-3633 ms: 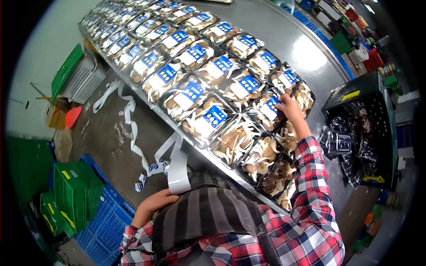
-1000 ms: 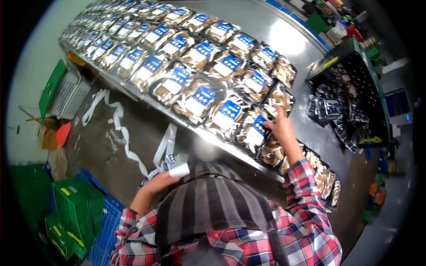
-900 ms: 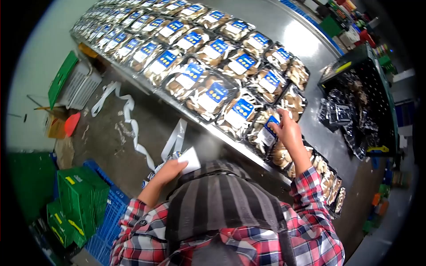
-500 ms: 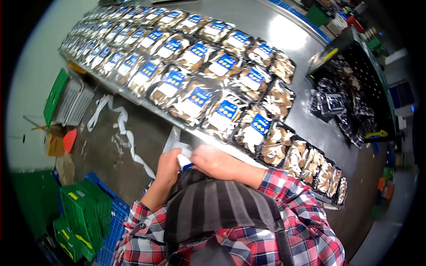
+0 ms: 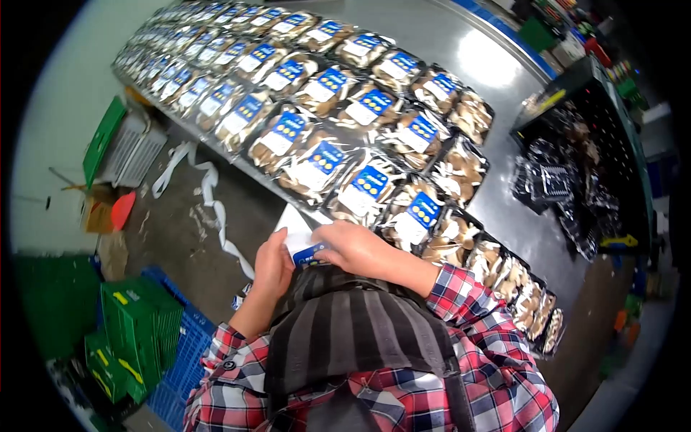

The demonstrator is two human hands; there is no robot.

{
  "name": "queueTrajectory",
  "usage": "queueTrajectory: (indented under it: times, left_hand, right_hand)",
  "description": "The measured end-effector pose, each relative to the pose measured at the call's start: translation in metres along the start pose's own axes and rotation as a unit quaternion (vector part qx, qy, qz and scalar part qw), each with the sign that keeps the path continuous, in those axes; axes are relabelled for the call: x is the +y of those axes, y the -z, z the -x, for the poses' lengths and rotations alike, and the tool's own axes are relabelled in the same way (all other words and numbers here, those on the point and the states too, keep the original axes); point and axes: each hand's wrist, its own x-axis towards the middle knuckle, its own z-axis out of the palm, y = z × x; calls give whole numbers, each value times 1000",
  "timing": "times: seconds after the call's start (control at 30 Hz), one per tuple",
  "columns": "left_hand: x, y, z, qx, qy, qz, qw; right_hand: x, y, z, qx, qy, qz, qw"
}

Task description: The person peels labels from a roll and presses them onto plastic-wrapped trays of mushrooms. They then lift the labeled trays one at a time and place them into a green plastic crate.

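Observation:
My left hand (image 5: pixel 272 264) is closed around blue-and-white labels (image 5: pixel 305 253) on white backing, held low in front of my apron. The fingers of my right hand (image 5: pixel 351 248) are bent against the right side of the same labels. A white strip (image 5: pixel 291 218) sticks up behind my hands, by the table edge. Just beyond stand film-wrapped trays of mushrooms. Blue-and-white labels sit on most of them, such as the near tray (image 5: pixel 365 189). Trays at the right end, such as this mushroom tray (image 5: pixel 452 237), show bare film.
A dark crate (image 5: pixel 586 155) with crumpled black plastic (image 5: pixel 551 180) stands on the steel table (image 5: pixel 497 209) at right. Long white tape (image 5: pixel 216 209) trails over the floor. Green crates (image 5: pixel 140 324) and a blue pallet (image 5: pixel 183 360) are at lower left.
My right hand has shifted slightly up and right, and more of the labels' blue print shows. The view has turned a little, moving the trays and crate within it.

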Motion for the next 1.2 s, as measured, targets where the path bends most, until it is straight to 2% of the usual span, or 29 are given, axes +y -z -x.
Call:
queueTrajectory:
  times: [0.03,0.07,0.13,0.17,0.27,0.3,0.4,0.47,0.5,0.57,0.6,0.67,0.7,0.73,0.77,0.83,0.87,0.93,1.0,1.07,1.13,1.17,1.2]
  left_hand:
    - [10,10,8,-70,0,-32,997]
    - [17,5,17,-38,-39,-137,989]
    - [23,-16,35,30,-103,-339,935]
    - [26,-20,42,26,-88,-385,918]
    - [13,-4,40,28,-68,-325,943]
    - [9,-2,41,34,-81,-320,943]
    - [17,-11,52,-22,-154,-392,907]
    - [14,-8,46,-8,-65,-414,908]
    - [6,-5,40,-21,-62,-360,931]
    - [-9,-1,20,-2,14,-204,979]
    - [-15,5,6,35,86,-104,990]
    - [-27,21,-22,65,70,-32,995]
    - [-25,26,-26,60,76,-21,995]
    - [-22,29,-27,57,81,-10,995]
    - [-19,30,-25,27,105,-20,994]
    - [-12,10,-9,-19,133,-54,989]
    - [-9,0,2,-40,146,-69,986]
    - [-18,0,15,-92,168,-130,973]
    - [-15,-14,34,-120,271,-100,950]
    - [-14,-6,44,-134,283,-133,940]
    - [-9,-8,52,-151,279,-172,932]
    - [-5,-16,57,-162,269,-194,929]
    - [-3,-19,61,-174,259,-215,925]
  right_hand:
    - [2,-9,-4,-1,-37,-45,998]
    - [4,-16,-7,-4,-75,-88,993]
    - [1,-19,-11,-15,-96,-119,988]
    - [3,-20,-13,-7,-48,-74,996]
    - [-4,-17,-22,41,112,125,985]
    - [-2,-20,-24,12,152,133,979]
    - [2,-28,-24,-60,256,141,954]
    - [1,-29,-15,-54,263,160,950]
    - [0,-30,-10,-38,275,159,947]
    - [1,-25,5,-23,278,157,947]
    - [1,-17,13,-13,260,135,956]
    - [-2,13,31,98,164,82,978]
    - [17,36,41,125,171,56,976]
    - [16,72,59,140,37,46,988]
    - [52,95,76,222,-60,76,970]
    - [69,167,104,317,-198,-103,922]
    - [90,192,116,335,-206,-84,916]
    - [121,230,134,283,-261,-127,914]
    - [146,239,135,266,-296,-142,906]
    - [177,234,129,238,-322,-131,907]
    - [194,222,120,205,-380,-35,901]
    - [198,211,116,219,-357,60,906]
    - [198,210,117,192,-392,151,887]
